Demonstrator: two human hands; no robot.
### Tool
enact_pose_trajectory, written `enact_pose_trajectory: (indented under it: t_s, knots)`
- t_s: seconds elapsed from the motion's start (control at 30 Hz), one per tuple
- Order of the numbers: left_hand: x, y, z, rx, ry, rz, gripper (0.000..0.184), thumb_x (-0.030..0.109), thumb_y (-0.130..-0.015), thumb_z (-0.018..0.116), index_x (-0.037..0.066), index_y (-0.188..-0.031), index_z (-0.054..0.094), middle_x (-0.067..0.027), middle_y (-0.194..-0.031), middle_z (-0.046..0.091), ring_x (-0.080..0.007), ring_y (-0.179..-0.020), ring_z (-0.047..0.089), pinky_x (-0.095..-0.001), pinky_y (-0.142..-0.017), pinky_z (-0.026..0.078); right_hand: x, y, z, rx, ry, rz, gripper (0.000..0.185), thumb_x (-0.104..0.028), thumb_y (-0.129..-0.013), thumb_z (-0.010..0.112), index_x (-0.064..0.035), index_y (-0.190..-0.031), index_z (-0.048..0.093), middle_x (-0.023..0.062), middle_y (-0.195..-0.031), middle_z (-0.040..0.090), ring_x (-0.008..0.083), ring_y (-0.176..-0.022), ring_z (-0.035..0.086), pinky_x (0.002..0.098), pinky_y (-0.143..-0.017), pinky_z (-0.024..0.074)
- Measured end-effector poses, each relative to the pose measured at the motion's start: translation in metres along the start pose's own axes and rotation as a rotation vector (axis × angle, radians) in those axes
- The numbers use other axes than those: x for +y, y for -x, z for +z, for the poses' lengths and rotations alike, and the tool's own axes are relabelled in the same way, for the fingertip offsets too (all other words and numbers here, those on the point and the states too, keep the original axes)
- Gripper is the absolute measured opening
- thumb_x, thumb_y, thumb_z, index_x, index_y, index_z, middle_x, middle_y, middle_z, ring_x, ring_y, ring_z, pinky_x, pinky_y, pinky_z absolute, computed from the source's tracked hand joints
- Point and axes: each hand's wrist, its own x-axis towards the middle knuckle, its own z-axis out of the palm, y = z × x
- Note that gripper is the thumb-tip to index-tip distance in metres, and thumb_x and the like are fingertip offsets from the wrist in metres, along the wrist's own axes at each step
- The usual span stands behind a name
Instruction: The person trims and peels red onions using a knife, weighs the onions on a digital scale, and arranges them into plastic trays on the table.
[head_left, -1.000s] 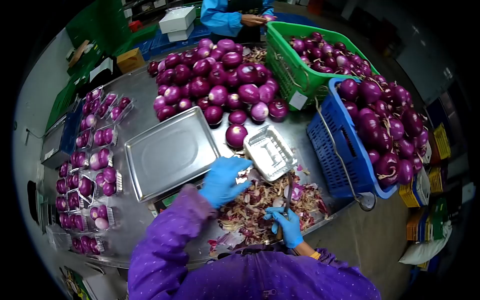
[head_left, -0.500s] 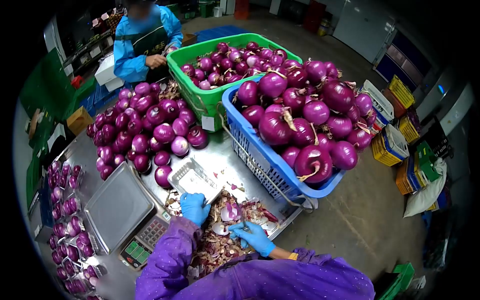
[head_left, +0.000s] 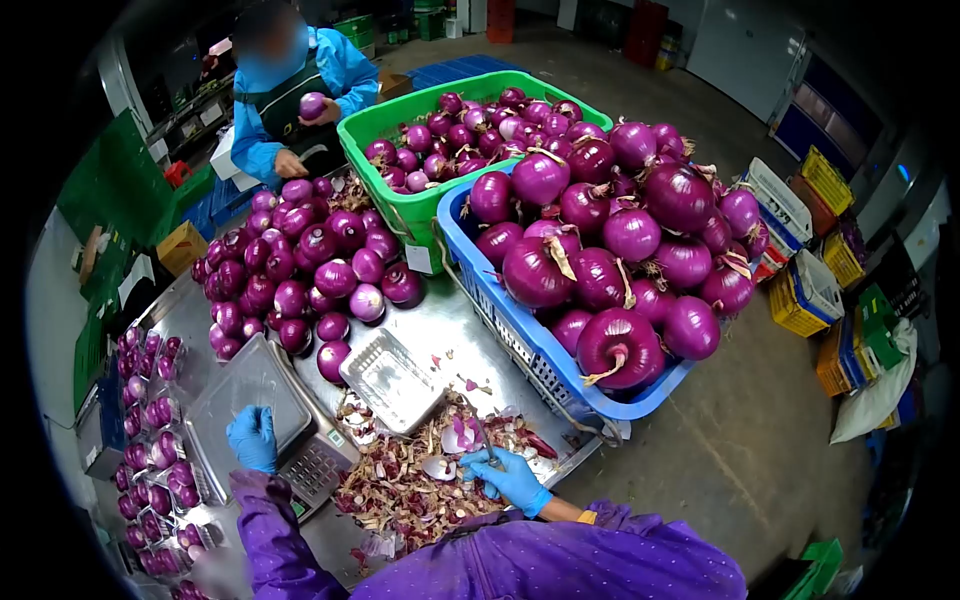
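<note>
My left hand (head_left: 252,438), in a blue glove, is over the near edge of the weighing scale (head_left: 240,395) with its fingers loosely extended and nothing visible in them. My right hand (head_left: 508,481), also gloved, grips a small knife (head_left: 487,438) whose blade points away from me, above a heap of onion skins and trimmings (head_left: 420,490). Between my hands and the onion pile lies a clear plastic tray (head_left: 392,380). Beyond it are heaped peeled red onions (head_left: 300,260).
A blue basket (head_left: 560,370) of large red onions stands at the right, with a green crate (head_left: 400,205) of onions behind it. Packed onion trays (head_left: 160,450) line the left side. Across the table, a person in blue sleeves (head_left: 345,75) holds an onion (head_left: 312,106).
My left hand has moved left from the plastic tray to the scale, leaving the tray on the table. My right hand has barely moved. The other person has lifted an onion.
</note>
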Motion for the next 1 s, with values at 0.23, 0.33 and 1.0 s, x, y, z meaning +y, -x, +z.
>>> enact_pose_trajectory:
  t_s: [0.23,0.33,1.0]
  knots:
    - [0.142,-0.062,-0.010,-0.172,0.549,0.266,0.081,0.029,-0.074,0.075,0.001,-0.140,0.036,-0.0191,-0.132,0.049,-0.0303,-0.124,0.046,-0.0390,-0.104,0.036,-0.001,0.006,-0.010,0.002,0.079,0.008,0.027,-0.022,-0.093,0.059,-0.0045,-0.114,0.060,0.0018,-0.093,0.067,0.0031,-0.061,0.052,0.0185,-0.050,0.0421]
    - [0.259,-0.091,-0.015,-0.264,0.641,0.692,0.084,0.035,-0.070,0.078,0.002,-0.137,0.040,-0.0190,-0.131,0.051,-0.0320,-0.122,0.048,-0.0397,-0.103,0.037,0.002,0.005,-0.008,-0.017,0.121,0.009,0.028,-0.023,-0.092,0.059,-0.0047,-0.113,0.060,0.0018,-0.093,0.067,0.0031,-0.061,0.053,0.0188,-0.051,0.0429]
    - [0.258,0.032,0.030,-0.567,2.056,-0.637,0.081,0.067,-0.083,0.050,0.005,-0.134,0.041,-0.0167,-0.126,0.053,-0.0305,-0.114,0.054,-0.0451,-0.098,0.044,-0.038,0.017,0.010,0.030,0.000,-0.323,0.053,-0.013,-0.087,0.066,-0.0004,-0.134,0.042,0.0072,-0.117,0.056,0.0123,-0.097,0.054,0.0244,-0.080,0.0447]
